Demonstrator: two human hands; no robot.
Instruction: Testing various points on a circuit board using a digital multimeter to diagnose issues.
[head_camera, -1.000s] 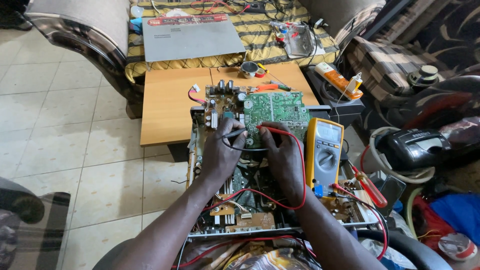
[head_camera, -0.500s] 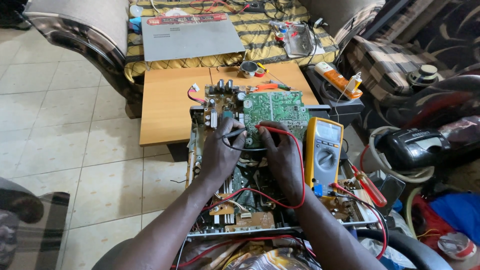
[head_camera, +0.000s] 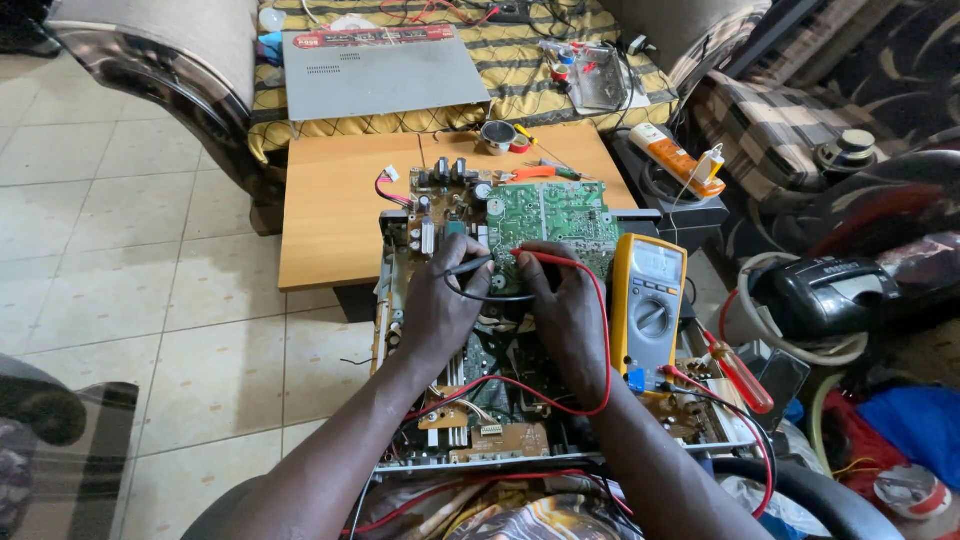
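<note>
My left hand grips a black multimeter probe whose tip rests on the green circuit board. My right hand pinches a red probe against the same board, its red lead looping back along my forearm. Both hands lie side by side over an open electronics chassis full of boards and wiring. A yellow multimeter stands just right of my right hand, propped on the chassis.
A wooden table lies beyond the chassis, with tape and hand tools at its far edge. A grey metal cover rests on a striped couch behind. A red-handled screwdriver and a black device sit at the right. Tiled floor spreads left.
Both hands keep the probes on the green board; only slight shifts of the probe tips show.
</note>
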